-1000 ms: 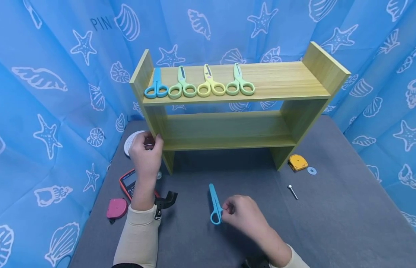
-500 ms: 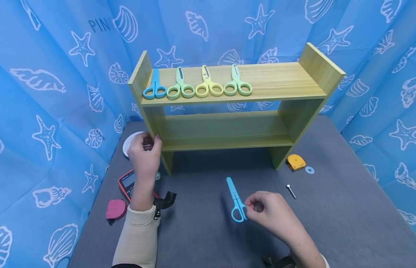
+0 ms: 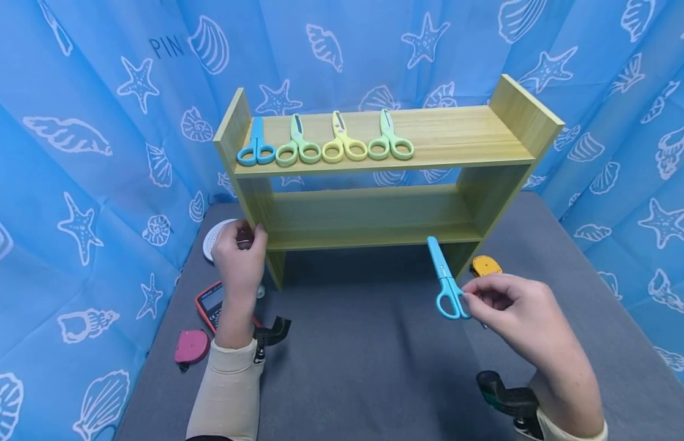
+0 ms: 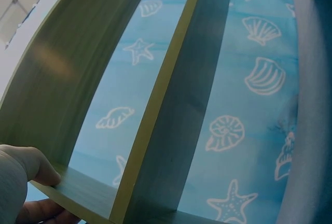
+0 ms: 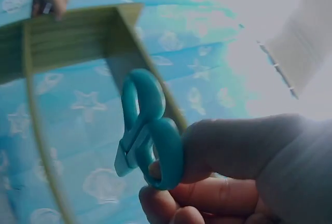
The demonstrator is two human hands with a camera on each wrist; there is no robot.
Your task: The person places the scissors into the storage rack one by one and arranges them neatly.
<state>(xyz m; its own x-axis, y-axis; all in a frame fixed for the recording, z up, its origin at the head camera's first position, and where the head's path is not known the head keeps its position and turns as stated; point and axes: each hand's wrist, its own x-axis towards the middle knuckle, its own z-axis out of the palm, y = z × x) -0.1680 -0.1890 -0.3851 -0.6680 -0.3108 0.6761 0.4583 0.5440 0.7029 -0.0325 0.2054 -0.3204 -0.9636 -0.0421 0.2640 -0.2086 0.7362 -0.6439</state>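
My right hand (image 3: pixel 520 315) pinches a pair of light blue scissors (image 3: pixel 442 269) by one handle loop, raised above the table with the blades tilted up and left. In the right wrist view the scissors' teal loops (image 5: pixel 150 99) show between thumb and fingers. My left hand (image 3: pixel 238 251) grips the left side panel of a wooden two-tier shelf (image 3: pixel 452 131); the left wrist view has the thumb (image 4: pixel 36 164) inside the panel and fingers outside. On the top board lie blue scissors (image 3: pixel 256 144), green scissors (image 3: pixel 298 144), yellow scissors (image 3: pixel 343 141) and more green scissors (image 3: pixel 389 138) in a row.
Left on the grey table (image 3: pixel 342 367) lie a pink tape measure (image 3: pixel 191 346), a red-edged multimeter (image 3: pixel 210 301) and a white round object (image 3: pixel 210 240), partly hidden. A yellow tape measure (image 3: pixel 486 265) lies right of the shelf. A blue patterned curtain (image 3: pixel 99 184) hangs behind.
My right hand has lifted the light blue scissors from low over the table, moving right and up toward the shelf's right leg. The left hand has stayed on the side panel.
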